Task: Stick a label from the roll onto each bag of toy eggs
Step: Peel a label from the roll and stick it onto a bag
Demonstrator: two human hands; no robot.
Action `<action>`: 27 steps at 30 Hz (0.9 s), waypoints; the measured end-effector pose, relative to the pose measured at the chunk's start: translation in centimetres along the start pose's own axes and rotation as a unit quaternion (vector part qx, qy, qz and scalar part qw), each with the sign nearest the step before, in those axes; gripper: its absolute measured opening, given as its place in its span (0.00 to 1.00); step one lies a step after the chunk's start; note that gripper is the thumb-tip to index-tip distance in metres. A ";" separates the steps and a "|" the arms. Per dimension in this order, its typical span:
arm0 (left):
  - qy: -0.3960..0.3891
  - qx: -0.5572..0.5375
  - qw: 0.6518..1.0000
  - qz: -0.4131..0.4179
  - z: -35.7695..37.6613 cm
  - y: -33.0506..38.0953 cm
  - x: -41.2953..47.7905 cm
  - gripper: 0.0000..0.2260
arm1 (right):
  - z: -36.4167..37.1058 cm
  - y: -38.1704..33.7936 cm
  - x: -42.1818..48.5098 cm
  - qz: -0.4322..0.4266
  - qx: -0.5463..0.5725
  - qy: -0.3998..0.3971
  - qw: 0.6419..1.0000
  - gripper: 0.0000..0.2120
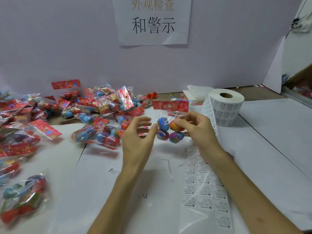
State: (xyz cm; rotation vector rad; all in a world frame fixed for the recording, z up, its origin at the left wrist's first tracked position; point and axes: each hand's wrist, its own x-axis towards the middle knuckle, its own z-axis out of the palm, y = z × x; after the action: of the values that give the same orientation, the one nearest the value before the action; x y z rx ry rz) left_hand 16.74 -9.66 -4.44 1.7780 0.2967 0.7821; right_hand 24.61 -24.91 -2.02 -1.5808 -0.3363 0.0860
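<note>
- The unsorted bags [94, 115] are heaped along the desk's [101, 183] left edge and far-left corner, well apart from the labels.
- My left hand [136, 132] is released, with its fingers spread. Only the thumb tip touches the bag's left side, and it holds nothing.
- The bag [166, 129] hangs between my hands over the middle of the desk. Its long axis is upright, with the red header [170, 105] on top and the eggs [163, 124] bunched below. I cannot tell whether it carries a label yet.
- My right hand [194, 127] has its fingers curled and pinches the bag at the orange egg.
- The strip [202, 183] runs from the roll [224, 107], near the far-right corner, towards the near edge. It passes under my right forearm, so the labels lie right of the bag, nearer my busy hand.
</note>
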 end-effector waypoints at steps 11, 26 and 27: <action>-0.075 -0.154 0.979 -0.110 0.4 -0.7 0.1 0.08 | -0.2 -1.1 -0.4 -0.042 0.049 -0.134 0.989 0.04; -0.007 0.165 0.984 -0.066 0.3 -0.9 -0.1 0.41 | -3.7 0.3 1.7 0.114 -0.069 0.073 0.988 0.32; -0.002 0.189 0.981 -0.039 0.3 -0.9 0.0 0.42 | -3.5 0.3 1.7 0.126 -0.075 0.049 0.988 0.26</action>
State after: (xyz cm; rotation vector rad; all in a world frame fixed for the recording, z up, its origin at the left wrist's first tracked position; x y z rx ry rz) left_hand 17.03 -9.56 -5.34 2.1077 0.5378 0.6982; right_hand 27.17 -27.83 -1.87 -1.7651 -0.0659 0.1803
